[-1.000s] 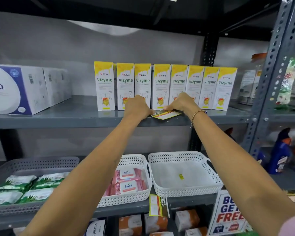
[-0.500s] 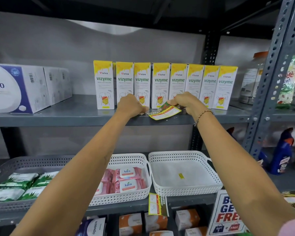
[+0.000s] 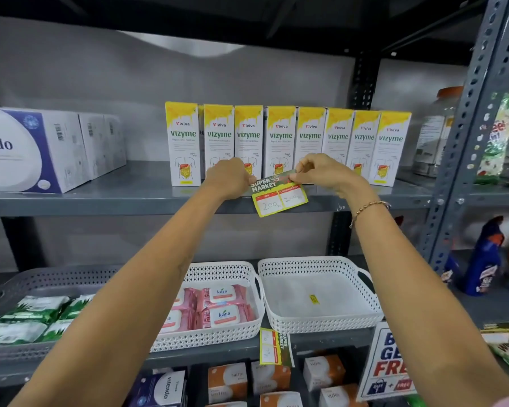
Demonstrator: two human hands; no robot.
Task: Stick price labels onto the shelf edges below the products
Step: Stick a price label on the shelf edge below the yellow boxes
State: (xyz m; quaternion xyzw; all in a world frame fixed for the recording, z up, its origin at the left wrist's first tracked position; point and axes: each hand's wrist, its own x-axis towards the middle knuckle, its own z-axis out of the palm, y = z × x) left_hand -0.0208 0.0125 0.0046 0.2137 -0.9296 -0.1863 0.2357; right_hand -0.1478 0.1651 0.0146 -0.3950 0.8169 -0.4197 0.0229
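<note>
Since the earlier frame, both hands have turned the price label point(image 3: 279, 196) down, so it now hangs tilted over the front of the shelf edge point(image 3: 100, 205). Left hand point(image 3: 228, 179) pinches its left top corner, right hand point(image 3: 321, 170) pinches the right top, below the Vizyme boxes point(image 3: 279, 142).

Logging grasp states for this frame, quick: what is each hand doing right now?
Left hand: closed, pinching the left end of the price label.
Right hand: closed, pinching the label's top right corner.
</note>
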